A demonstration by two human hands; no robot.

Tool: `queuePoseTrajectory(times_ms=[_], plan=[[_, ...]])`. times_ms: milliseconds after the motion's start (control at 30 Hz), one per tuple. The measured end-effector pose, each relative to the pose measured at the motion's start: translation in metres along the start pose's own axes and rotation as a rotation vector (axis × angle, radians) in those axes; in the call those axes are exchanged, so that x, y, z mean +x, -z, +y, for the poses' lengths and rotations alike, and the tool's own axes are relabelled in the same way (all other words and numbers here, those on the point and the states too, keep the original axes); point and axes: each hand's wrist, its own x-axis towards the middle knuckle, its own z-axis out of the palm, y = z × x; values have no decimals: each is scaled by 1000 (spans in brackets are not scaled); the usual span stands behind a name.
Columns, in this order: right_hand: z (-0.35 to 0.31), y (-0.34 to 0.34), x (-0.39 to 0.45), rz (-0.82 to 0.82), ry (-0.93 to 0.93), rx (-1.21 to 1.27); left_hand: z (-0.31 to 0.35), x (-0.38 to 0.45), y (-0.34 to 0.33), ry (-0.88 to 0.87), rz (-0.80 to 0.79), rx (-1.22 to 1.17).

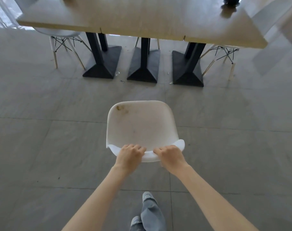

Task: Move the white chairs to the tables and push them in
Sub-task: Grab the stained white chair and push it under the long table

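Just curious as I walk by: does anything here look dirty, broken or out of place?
Yes. The white chair that the left hand and right hand grip by its backrest has a brownish stain near the seat's far left corner. Small bits of litter lie on the floor by the black table bases.

Grey tiled floor (pixel 42 147) carries a white chair (pixel 142 125) near the middle, three black bench bases (pixel 102 70) beyond it, small debris (pixel 122 81) between the bases, and chairs' wooden legs (pixel 55 57) at either side.

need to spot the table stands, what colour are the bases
Black, clearest in the head view: the table bases sit dark against the grey floor.
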Motion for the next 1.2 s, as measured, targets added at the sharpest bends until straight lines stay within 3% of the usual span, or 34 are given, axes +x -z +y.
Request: queuePoseTrajectory(times_ms=[133, 533, 1200], plan=[[4, -5, 6, 3, 2, 30, -7, 7, 3, -26, -39, -25], [12, 3, 58, 80, -2, 53, -48, 49, 11, -47, 67, 13], [96, 46, 226, 113, -18, 94, -138, 222, 40, -39, 65, -2]])
